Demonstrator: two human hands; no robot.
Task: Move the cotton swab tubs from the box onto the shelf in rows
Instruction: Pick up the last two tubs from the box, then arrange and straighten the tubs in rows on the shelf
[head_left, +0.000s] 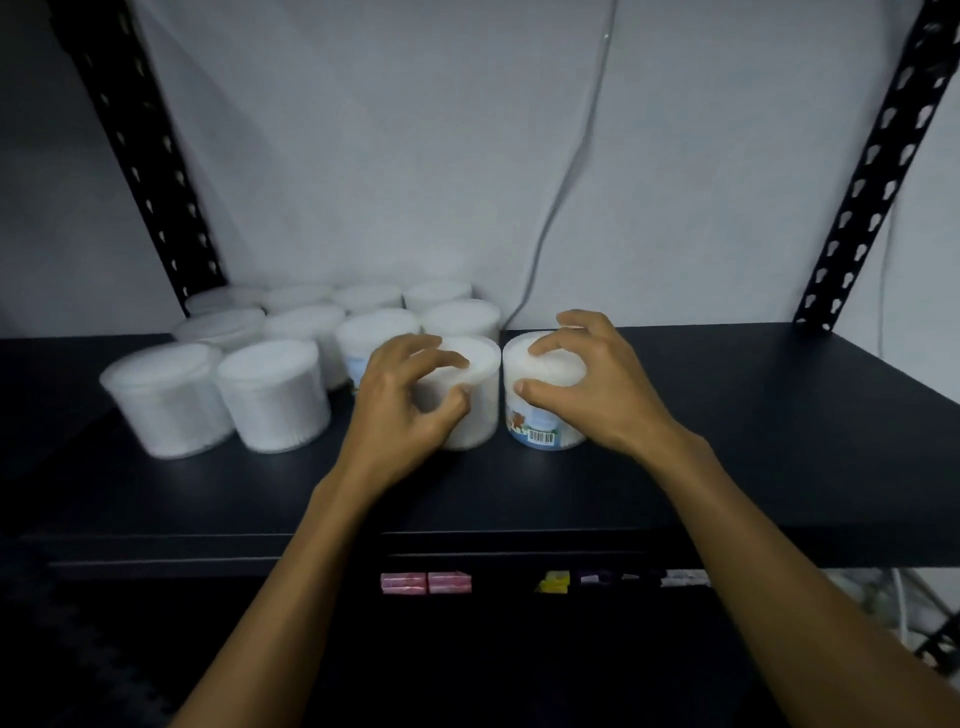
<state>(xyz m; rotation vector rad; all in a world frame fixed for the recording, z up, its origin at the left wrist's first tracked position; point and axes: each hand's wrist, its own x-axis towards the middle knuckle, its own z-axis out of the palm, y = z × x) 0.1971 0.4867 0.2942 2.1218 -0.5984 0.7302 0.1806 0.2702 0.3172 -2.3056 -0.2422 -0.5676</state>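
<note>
Two round clear-plastic cotton swab tubs with white lids stand upright and side by side near the middle of the black shelf (727, 395), at the front of the group. The left hand (405, 395) curls over the left tub (475, 415), fingers on the lid rim and thumb against the wall. The right hand (582, 374) grips the right tub (540, 410) the same way, fingertips on the lid and thumb pressed to the near side above a blue printed label with a barcode. The two tubs look to be touching or very nearly so.

Packed with swabs in thin plastic, such a tub is probably light and fairly stiff, though its wall may flex under a hard squeeze. The smooth sides could slip, and a lid that is only pressed on might lift off if it takes the load alone. The safer hold is likely around the wall just under the lid, thumb opposite fingers, as both hands roughly have it.

To the left, more tubs of the same kind (270, 395) stand in rows reaching back to the pale wall (363, 156), close together. Perforated black metal uprights (872, 171) frame the shelf, and a thin cable (576, 156) hangs down the wall. Below the front edge, small pink packets (426, 583) and other coloured items show on a lower level. The box is not in view.
</note>
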